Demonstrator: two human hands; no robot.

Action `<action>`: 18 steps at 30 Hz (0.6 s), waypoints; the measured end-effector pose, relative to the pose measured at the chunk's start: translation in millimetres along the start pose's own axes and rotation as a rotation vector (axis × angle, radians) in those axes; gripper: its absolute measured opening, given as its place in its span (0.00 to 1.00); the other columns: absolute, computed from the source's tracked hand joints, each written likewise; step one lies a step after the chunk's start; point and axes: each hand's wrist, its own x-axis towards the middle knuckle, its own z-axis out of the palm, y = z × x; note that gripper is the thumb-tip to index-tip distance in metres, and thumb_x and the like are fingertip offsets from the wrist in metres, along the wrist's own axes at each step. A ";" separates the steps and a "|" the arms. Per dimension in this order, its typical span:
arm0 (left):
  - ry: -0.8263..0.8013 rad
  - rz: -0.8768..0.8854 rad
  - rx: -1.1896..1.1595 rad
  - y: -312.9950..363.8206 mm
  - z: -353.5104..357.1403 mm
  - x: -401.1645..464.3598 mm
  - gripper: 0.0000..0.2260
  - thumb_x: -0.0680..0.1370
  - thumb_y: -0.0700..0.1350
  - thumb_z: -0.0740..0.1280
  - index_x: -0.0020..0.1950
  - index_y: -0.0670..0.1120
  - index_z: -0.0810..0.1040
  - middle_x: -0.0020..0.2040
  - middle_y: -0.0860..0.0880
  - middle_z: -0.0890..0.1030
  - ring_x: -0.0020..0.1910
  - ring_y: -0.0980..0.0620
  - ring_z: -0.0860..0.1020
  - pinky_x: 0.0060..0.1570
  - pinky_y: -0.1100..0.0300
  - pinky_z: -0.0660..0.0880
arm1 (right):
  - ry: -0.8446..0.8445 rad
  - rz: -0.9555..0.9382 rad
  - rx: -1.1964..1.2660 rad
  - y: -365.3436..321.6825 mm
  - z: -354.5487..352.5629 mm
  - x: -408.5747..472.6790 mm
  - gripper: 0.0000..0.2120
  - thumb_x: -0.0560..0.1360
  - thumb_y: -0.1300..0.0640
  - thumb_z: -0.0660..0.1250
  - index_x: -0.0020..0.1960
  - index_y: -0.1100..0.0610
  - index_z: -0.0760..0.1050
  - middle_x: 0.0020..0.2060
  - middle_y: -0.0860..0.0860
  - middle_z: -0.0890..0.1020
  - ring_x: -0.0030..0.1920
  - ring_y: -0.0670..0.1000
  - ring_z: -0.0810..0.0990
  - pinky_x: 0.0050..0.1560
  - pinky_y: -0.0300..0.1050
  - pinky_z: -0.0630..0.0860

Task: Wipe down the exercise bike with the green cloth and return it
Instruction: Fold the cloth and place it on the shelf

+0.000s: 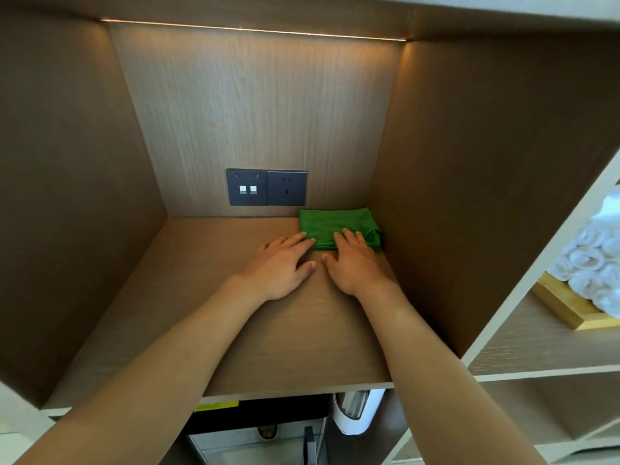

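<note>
A folded green cloth [330, 224] lies flat on a wooden shelf [188, 317], in the back right corner of a cabinet niche. My left hand [280, 270] lies flat on the shelf with straight fingers, its fingertips touching the cloth's near left edge. Beside it, my right hand [357, 263] also lies flat, its straight fingers resting on the cloth's near edge. Neither hand grips the cloth. The exercise bike is out of view.
Dark socket plates [266, 187] sit on the niche's back wall just left of the cloth. Brown side walls close the niche in. To the right, a shelf holds rolled white towels [593, 260] in a wooden tray [567, 305]. A white appliance [359, 411] stands below.
</note>
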 end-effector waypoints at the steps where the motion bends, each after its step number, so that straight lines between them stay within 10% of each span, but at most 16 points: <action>1: -0.001 0.000 -0.005 -0.5 0.1 0.0 0.29 0.85 0.64 0.55 0.85 0.57 0.56 0.86 0.52 0.55 0.84 0.45 0.58 0.81 0.41 0.57 | 0.008 -0.003 0.004 1.2 1.2 0.0 0.34 0.86 0.41 0.56 0.86 0.55 0.52 0.86 0.53 0.51 0.85 0.57 0.46 0.84 0.57 0.50; 10: 0.035 0.025 -0.124 -10.8 3.0 -1.3 0.27 0.83 0.59 0.63 0.82 0.54 0.66 0.84 0.49 0.64 0.82 0.43 0.62 0.79 0.40 0.62 | 0.017 0.004 -0.045 5.6 7.7 -24.1 0.31 0.87 0.41 0.50 0.86 0.50 0.48 0.86 0.51 0.46 0.85 0.54 0.44 0.83 0.59 0.47; 18: 0.000 -0.068 -0.087 -3.1 -0.4 -11.3 0.34 0.84 0.61 0.61 0.86 0.51 0.53 0.84 0.45 0.63 0.81 0.41 0.63 0.79 0.41 0.62 | 0.009 0.022 -0.091 1.5 14.2 -63.2 0.30 0.86 0.39 0.46 0.86 0.47 0.51 0.86 0.50 0.49 0.85 0.55 0.48 0.82 0.61 0.45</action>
